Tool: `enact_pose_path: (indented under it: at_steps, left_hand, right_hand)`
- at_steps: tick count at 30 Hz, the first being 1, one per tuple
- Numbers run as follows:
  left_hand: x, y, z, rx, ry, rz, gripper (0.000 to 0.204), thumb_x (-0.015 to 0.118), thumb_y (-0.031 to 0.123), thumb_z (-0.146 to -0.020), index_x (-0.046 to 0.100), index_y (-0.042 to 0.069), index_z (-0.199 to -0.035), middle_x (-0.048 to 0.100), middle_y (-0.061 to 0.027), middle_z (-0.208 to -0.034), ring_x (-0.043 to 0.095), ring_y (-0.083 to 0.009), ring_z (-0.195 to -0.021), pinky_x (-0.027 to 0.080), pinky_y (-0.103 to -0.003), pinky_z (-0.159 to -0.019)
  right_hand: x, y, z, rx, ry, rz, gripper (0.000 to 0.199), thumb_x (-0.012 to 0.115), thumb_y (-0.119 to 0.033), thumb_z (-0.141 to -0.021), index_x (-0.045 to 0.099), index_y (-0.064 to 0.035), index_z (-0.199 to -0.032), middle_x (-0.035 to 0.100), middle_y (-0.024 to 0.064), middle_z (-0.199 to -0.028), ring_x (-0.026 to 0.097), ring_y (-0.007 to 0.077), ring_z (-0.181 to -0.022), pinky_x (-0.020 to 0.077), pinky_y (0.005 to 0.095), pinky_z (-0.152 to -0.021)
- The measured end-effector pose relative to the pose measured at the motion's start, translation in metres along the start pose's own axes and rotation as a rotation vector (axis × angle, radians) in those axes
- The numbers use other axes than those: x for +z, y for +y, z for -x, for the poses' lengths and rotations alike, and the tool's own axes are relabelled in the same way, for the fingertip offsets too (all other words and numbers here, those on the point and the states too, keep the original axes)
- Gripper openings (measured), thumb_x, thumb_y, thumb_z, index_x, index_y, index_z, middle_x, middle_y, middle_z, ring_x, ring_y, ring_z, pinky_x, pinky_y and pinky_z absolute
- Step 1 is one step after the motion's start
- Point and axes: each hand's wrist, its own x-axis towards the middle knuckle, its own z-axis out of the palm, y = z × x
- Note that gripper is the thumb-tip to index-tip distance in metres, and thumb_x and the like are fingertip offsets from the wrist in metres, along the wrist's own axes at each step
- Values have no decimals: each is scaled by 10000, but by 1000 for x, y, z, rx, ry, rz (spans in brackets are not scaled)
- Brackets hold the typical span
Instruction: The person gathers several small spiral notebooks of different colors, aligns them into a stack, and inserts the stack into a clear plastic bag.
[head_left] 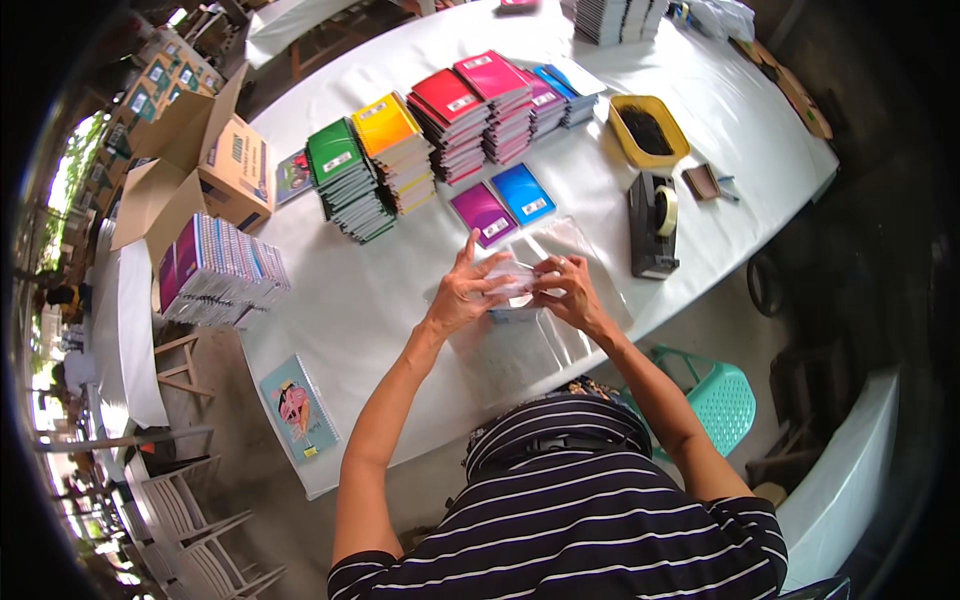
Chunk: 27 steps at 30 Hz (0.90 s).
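Over the front part of the table, my left hand (466, 290) pinches a crumpled piece of clear plastic (514, 280), its index finger raised. My right hand (568, 292) grips the same plastic from the other side, fingers bent. Whether this piece is a bag or a loose sheet I cannot tell. Beneath the hands and toward my body lie flat clear plastic sleeves (520, 358). Just beyond my fingers, a purple notebook (484, 213) and a blue notebook (523, 193) lie side by side.
Stacks of green (335, 150), yellow (388, 125) and red notebooks (447, 97) stand farther back. At right are a black tape dispenser (653, 228) and a yellow tub (681, 140). An open carton (236, 170), a spiral notebook stack (222, 265) and a teal notebook (300, 408) sit left.
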Motion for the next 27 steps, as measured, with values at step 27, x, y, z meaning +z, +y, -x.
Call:
enact_pose_path:
  at_steps: [27]
  left_hand:
    - [-14, 4, -24, -654, -437, 866, 509, 766, 185, -785, 613, 19, -1241, 650, -46, -1186, 564, -108, -1069, 430, -249, -924]
  right_hand:
    - [-10, -1, -26, 425, -201, -555, 178, 772, -73, -655, 762, -108, -829, 583, 12, -838, 539, 149, -858, 410, 299, -765]
